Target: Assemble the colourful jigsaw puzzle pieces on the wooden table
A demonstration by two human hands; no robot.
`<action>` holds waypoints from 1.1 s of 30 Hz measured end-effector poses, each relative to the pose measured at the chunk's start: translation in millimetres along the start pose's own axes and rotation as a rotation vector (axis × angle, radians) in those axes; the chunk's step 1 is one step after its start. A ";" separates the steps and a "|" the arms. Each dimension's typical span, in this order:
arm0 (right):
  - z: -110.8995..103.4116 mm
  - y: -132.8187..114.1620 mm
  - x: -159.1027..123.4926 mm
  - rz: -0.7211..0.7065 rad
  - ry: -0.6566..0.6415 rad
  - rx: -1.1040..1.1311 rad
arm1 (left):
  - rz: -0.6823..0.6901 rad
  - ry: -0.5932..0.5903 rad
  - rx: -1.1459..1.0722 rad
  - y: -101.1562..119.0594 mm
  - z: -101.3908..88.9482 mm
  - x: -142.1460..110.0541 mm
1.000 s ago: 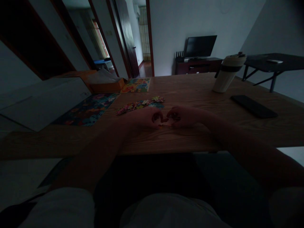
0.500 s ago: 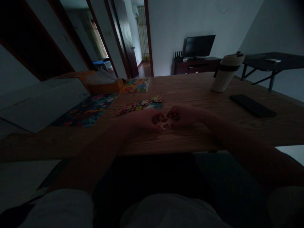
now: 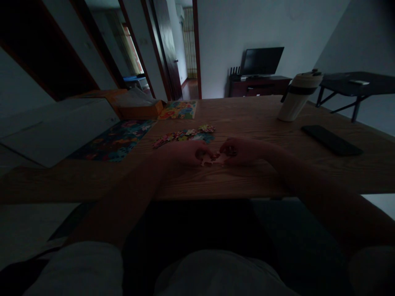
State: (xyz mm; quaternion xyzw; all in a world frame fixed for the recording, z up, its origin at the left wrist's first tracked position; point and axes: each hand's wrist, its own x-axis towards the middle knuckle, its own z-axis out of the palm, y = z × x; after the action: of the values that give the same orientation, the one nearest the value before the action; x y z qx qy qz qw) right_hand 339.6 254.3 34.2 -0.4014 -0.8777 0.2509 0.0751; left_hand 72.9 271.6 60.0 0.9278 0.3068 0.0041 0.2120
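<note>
Close to the table's front edge, my left hand [image 3: 193, 152] and my right hand [image 3: 241, 150] face each other with fingers curled. Between them are pale pinkish jigsaw puzzle pieces [image 3: 212, 159], low at the tabletop. My left fingers pinch the left side of these pieces, and my right fingers grip the right side. Whether the pieces are joined is too dark to tell. Just beyond my left hand lies a heap of colourful puzzle pieces [image 3: 182, 135], partly hidden by that hand.
The wooden table [image 3: 247, 119] bears a dark blue patterned sheet [image 3: 117, 139], a yellow patterned sheet [image 3: 179, 110], an orange box [image 3: 142, 110] and a white box [image 3: 58, 127] at left. Rightward stand a tumbler [image 3: 294, 100] and a dark phone-like slab [image 3: 330, 139].
My left fingertips have shifted over the top of the puzzle pieces, and the pieces sit flatter between my hands. The whole view has shifted slightly.
</note>
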 end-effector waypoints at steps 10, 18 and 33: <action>-1.6 -3.3 -1.2 0.034 0.014 -0.019 | -0.035 -0.019 -0.029 3.7 -0.3 -3.3; -2.0 -5.9 -2.1 0.053 0.027 -0.036 | -0.135 0.000 -0.082 3.7 -6.0 3.8; -6.7 -13.9 -2.2 -0.036 0.109 0.372 | -0.049 0.587 -0.407 4.1 22.9 27.3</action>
State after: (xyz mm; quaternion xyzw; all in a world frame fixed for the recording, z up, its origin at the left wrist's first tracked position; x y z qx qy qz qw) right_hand 334.0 247.6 47.0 -0.3777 -0.8179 0.3852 0.1998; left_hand 100.5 275.3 37.5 0.8183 0.3696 0.3265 0.2951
